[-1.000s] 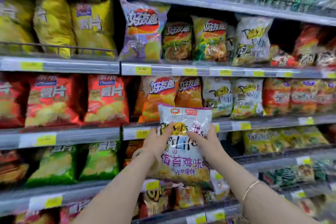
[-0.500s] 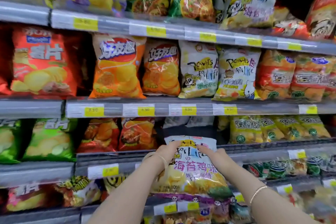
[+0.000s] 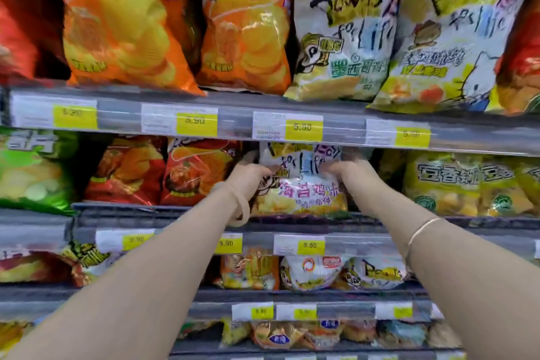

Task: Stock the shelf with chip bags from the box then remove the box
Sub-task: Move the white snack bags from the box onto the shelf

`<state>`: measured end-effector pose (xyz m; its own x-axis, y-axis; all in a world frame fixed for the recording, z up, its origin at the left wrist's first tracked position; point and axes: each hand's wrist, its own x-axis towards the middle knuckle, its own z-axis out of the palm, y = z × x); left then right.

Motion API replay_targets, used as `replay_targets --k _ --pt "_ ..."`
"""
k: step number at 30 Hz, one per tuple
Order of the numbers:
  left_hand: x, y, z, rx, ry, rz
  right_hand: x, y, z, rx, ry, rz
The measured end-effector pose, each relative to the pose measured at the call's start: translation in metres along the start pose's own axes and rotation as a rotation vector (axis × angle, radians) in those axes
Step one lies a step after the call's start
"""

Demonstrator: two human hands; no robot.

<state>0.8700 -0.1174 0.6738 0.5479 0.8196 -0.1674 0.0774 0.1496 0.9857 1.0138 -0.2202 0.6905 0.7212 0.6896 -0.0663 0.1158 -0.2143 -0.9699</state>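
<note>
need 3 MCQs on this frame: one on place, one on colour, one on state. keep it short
1. Where is the white chip bag that both hands hold?
A. on the top shelf in view
B. in the shelf row between the red bag and the yellow bags
C. in a box on the floor

2. What colour is the priced part of the price tags on the shelf rails?
A. yellow
B. blue
C. pink

3. How do the hands stand on the bag?
A. only the left hand touches it
B. both hands are off it
C. the left hand and right hand grip its two sides

Key: 1 B, the red bag is on its left and the yellow bags on its right; 2 A, each tag has a yellow patch; 3 C, fingers of both hands close on its edges.
</note>
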Motion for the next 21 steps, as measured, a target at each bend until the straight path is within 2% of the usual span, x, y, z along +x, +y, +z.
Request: replay_targets --k 2,4,7,10,15,17,21 --pt "0.007 0.006 0.005 0.104 0.004 0.012 0.011 0.000 0.000 0.013 -0.057 0.047" --pt "0.018 0.009 0.008 0.219 0.111 0.099 0.022 0.001 0.002 0.048 -0.101 0.037" --pt "0.031 0.006 0.010 0.215 0.133 0.169 0.032 0.000 0.007 0.027 -0.014 0.003" --pt "0.039 -0.004 0.013 0.224 0.084 0.177 0.038 0.005 0.010 -0.035 -0.014 -0.053" --pt "0.048 -0.014 0.017 0.368 0.050 0.220 0.042 0.020 0.016 -0.163 -0.050 -0.047" --pt "0.048 -0.014 0.018 0.440 0.062 0.222 0.044 0.022 0.018 -0.170 -0.048 -0.043" --pt "0.052 -0.015 0.023 0.427 0.157 0.170 0.049 0.021 0.020 -0.288 -0.055 -0.093"
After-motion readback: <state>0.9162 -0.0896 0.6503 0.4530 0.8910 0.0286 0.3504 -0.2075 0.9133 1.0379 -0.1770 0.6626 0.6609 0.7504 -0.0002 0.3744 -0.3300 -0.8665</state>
